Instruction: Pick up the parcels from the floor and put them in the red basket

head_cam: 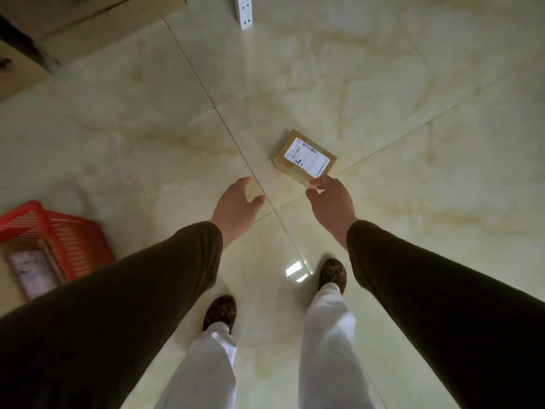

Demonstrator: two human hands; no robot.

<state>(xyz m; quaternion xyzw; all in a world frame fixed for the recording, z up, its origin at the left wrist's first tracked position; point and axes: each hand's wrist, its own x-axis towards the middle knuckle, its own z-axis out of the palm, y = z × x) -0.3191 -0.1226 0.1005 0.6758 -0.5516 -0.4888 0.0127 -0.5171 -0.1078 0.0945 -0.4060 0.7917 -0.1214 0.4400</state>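
A small brown cardboard parcel [305,156] with a white shipping label is at the middle of the pale tiled floor. My right hand [330,202] reaches down to its near corner, thumb on top of the edge and fingers hidden under it, pinching the parcel. To its left, my left hand [239,203] hangs over bare floor with relaxed fingers, holding nothing. The red basket [70,234] stands at the lower left, an arm's length from the hands. Another labelled parcel [31,271] lies inside it.
Large cardboard boxes [82,28] fill the top left corner. A white power strip [245,11] lies on the floor at the top centre. My feet in patterned slippers [220,311] stand just below the hands. Glossy tiles stretch to the right.
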